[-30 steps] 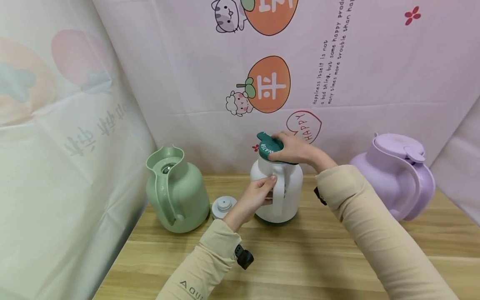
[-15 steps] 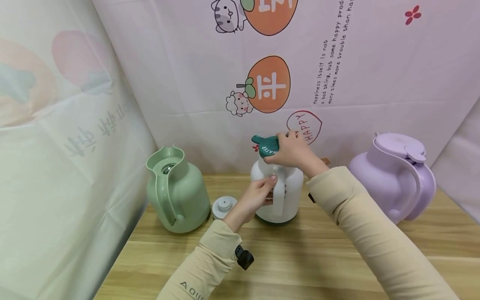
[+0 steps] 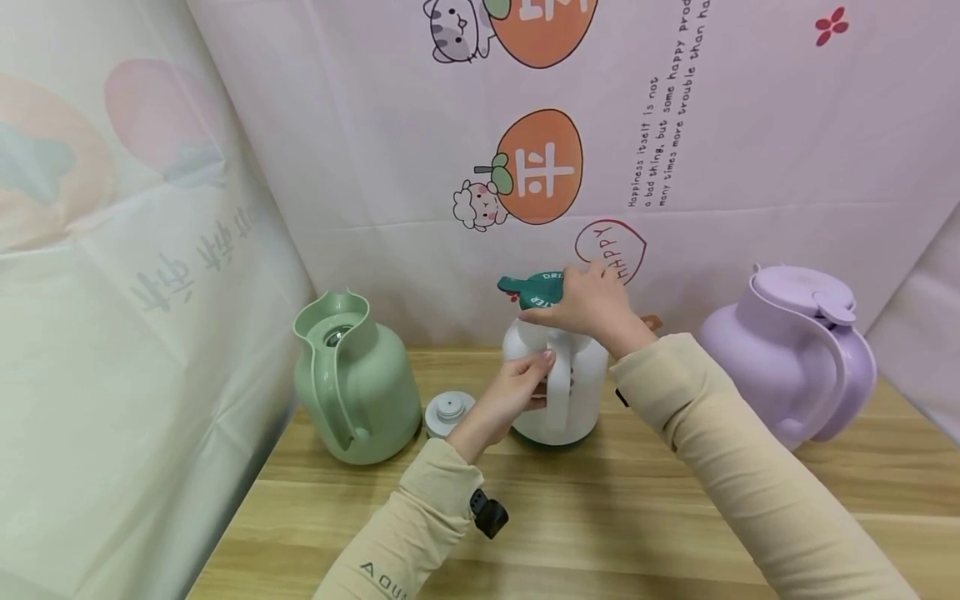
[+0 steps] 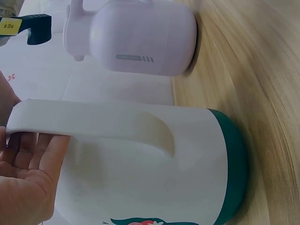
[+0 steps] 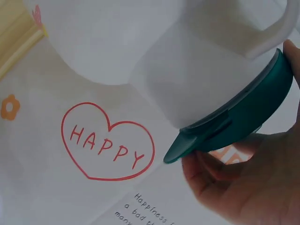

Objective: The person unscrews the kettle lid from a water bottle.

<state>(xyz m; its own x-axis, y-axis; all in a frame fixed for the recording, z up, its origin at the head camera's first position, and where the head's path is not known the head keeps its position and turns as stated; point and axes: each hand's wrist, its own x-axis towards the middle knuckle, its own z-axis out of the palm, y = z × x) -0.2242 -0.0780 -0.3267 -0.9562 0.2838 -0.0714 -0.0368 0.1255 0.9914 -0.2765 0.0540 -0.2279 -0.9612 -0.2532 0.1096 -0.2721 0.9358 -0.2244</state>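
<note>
A white thermos jug [image 3: 587,387] with a dark green base stands upright on the wooden table. My left hand [image 3: 517,390] grips its handle [image 3: 557,383]; in the left wrist view the fingers [image 4: 54,152] wrap under that handle. On the jug's top sits a dark green lid [image 3: 542,289] with white lettering and a tab pointing left. My right hand [image 3: 596,304] holds this lid from above and the right, fingers and thumb spread round its edge. In the right wrist view the lid [image 5: 248,108] lies right at the jug's neck, the fingers curled at its rim.
To the left stands a green jug [image 3: 382,392], its top uncovered. A round pale stopper [image 3: 450,408] lies between it and the white jug. A lilac jug [image 3: 765,358] with its lid on stands at the right. Printed cloth [image 3: 405,150] hangs close behind.
The lid has turned on the white jug, its tab swinging left and toward me. My right hand has turned along with it. My left hand stays on the handle.
</note>
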